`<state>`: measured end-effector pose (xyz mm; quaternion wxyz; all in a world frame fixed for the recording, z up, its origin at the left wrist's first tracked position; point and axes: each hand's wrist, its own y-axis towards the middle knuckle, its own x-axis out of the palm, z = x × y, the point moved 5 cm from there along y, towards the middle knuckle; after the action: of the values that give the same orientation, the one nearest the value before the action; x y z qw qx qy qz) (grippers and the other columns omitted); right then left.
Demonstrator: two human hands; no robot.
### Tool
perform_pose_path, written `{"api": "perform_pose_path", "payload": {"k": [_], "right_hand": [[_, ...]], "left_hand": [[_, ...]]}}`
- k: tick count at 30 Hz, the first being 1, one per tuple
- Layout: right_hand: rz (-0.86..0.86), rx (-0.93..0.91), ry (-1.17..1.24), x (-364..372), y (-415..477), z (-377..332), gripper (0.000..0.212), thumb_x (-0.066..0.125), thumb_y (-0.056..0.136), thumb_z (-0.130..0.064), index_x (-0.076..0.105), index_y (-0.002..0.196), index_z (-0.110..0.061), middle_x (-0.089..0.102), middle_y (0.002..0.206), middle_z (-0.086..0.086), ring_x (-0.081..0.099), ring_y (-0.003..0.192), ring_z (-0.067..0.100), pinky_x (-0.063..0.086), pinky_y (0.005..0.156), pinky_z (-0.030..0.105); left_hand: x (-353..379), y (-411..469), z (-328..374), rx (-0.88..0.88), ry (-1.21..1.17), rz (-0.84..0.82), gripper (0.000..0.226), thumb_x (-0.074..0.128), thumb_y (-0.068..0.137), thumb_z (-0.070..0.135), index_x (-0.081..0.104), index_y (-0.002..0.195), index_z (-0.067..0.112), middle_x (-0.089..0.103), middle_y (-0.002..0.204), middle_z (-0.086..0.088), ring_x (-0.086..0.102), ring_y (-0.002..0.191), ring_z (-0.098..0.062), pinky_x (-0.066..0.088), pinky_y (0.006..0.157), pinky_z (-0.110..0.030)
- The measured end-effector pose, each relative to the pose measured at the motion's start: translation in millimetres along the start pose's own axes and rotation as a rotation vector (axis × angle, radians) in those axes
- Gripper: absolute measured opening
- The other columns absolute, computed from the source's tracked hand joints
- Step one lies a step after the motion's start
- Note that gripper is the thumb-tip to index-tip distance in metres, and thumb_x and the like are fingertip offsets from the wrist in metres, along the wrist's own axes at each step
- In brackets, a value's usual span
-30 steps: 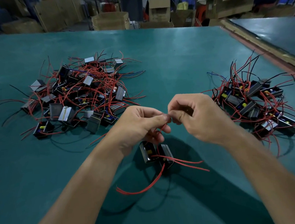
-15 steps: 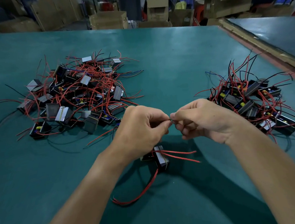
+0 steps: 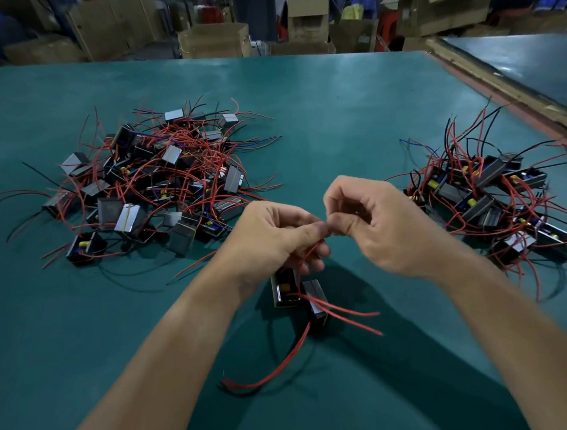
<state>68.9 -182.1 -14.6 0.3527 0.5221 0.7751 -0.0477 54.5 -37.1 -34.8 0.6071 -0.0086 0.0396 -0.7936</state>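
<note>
Wire tips pinched together, likely for twisting

The left hand [image 3: 277, 239] and right hand [image 3: 378, 227] pinch the red wire [image 3: 307, 255] at fingertip height – its two black boxes [image 3: 284, 287] sit just underneath, near the table [image 3: 336, 126] edge.

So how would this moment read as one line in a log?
left hand: pinches thin red wire | right hand: pinches its end | small black box modules: on green table, below hands

Teal tabletop [image 3: 335, 115]; red wires [image 3: 342, 315] trailing from black modules [image 3: 311, 302] with a yellow part; piles [image 3: 158, 187] mix red, black, blue leads; brown cardboard boxes [image 3: 214, 40].
</note>
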Motion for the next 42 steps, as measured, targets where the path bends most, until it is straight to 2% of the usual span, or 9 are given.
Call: {"api": "perform_pose_path", "payload": {"k": [4, 7, 12, 14, 22, 26, 30, 36, 42], "right_hand": [[0.038, 0.024, 0.119, -4, -1, -2, 0.011, 0.063, 0.088, -0.018, 0.059, 0.078, -0.017, 0.057, 0.064, 0.011, 0.049, 0.057, 0.028, 0.045, 0.056, 0.039], [0.074, 0.184, 0.330, -7, 0, 4, 0.021, 0.066, 0.092, -0.011, 0.061, 0.072, -0.010, 0.059, 0.057, 0.001, 0.055, 0.056, 0.013, 0.056, 0.060, 0.031], [-0.012, 0.388, 0.411, -1, -2, 12, 0.027, 0.060, 0.097, -0.012, 0.064, 0.073, 0.001, 0.060, 0.056, 0.002, 0.053, 0.050, 0.014, 0.058, 0.058, 0.029], [-0.034, 0.376, 0.413, -2, -3, 11, 0.026, 0.061, 0.096, -0.011, 0.066, 0.075, 0.004, 0.061, 0.058, 0.003, 0.056, 0.050, 0.015, 0.059, 0.059, 0.030], [-0.025, 0.235, 0.186, -2, 1, 12, 0.022, 0.065, 0.091, -0.004, 0.068, 0.070, -0.011, 0.070, 0.061, 0.005, 0.066, 0.056, 0.017, 0.059, 0.064, 0.039], [0.032, 0.076, -0.029, -5, 0, 7, 0.017, 0.065, 0.090, -0.013, 0.065, 0.074, -0.018, 0.068, 0.066, 0.006, 0.062, 0.061, 0.028, 0.053, 0.062, 0.044], [0.072, -0.017, -0.211, 4, 1, 4, 0.016, 0.059, 0.094, -0.014, 0.058, 0.081, -0.023, 0.063, 0.069, -0.001, 0.056, 0.065, 0.021, 0.049, 0.065, 0.043], [0.094, 0.053, -0.031, 0, 3, 11, 0.019, 0.061, 0.095, -0.014, 0.062, 0.079, -0.024, 0.064, 0.069, -0.007, 0.063, 0.065, 0.021, 0.055, 0.070, 0.048], [0.068, -0.003, 0.000, 2, 2, 4, 0.014, 0.057, 0.093, -0.020, 0.062, 0.081, -0.025, 0.067, 0.074, -0.006, 0.062, 0.066, 0.015, 0.056, 0.070, 0.037]], "left_hand": [[-2, 0, 4, 0.077, 0.068, 0.044, 0.010, 0.067, 0.088, 0.004, 0.070, 0.079, 0.002, 0.069, 0.060, -0.005, 0.061, 0.046, -0.013, 0.047, 0.046, -0.019], [1, -1, 8, 0.170, 0.172, 0.064, 0.015, 0.066, 0.089, 0.001, 0.072, 0.075, 0.005, 0.070, 0.061, -0.005, 0.061, 0.047, -0.014, 0.048, 0.049, -0.024], [2, -1, 10, 0.253, 0.261, 0.081, 0.018, 0.066, 0.089, 0.001, 0.073, 0.074, 0.009, 0.071, 0.062, -0.004, 0.059, 0.045, -0.013, 0.046, 0.046, -0.023], [2, -1, 10, 0.257, 0.281, 0.086, 0.017, 0.066, 0.089, 0.002, 0.074, 0.076, 0.008, 0.071, 0.062, -0.004, 0.058, 0.045, -0.012, 0.045, 0.045, -0.021], [1, 1, 6, 0.199, 0.312, 0.090, 0.018, 0.065, 0.090, 0.005, 0.073, 0.075, 0.008, 0.070, 0.060, -0.003, 0.057, 0.044, -0.013, 0.043, 0.045, -0.020], [0, 2, 4, 0.112, 0.216, 0.075, 0.017, 0.064, 0.091, 0.005, 0.071, 0.076, 0.007, 0.068, 0.059, -0.003, 0.058, 0.044, -0.014, 0.047, 0.046, -0.021], [-4, 2, 0, -0.029, 0.050, 0.069, 0.013, 0.064, 0.091, 0.007, 0.069, 0.080, 0.005, 0.067, 0.058, -0.001, 0.058, 0.043, -0.012, 0.044, 0.044, -0.019], [-6, 0, 1, -0.067, -0.018, 0.063, 0.010, 0.066, 0.089, 0.011, 0.070, 0.079, 0.009, 0.070, 0.066, -0.006, 0.060, 0.045, -0.014, 0.049, 0.049, -0.021], [-6, 1, 0, -0.172, -0.120, -0.001, 0.021, 0.063, 0.090, 0.012, 0.073, 0.071, 0.013, 0.064, 0.067, -0.004, 0.057, 0.049, -0.013, 0.053, 0.054, -0.020]]}}
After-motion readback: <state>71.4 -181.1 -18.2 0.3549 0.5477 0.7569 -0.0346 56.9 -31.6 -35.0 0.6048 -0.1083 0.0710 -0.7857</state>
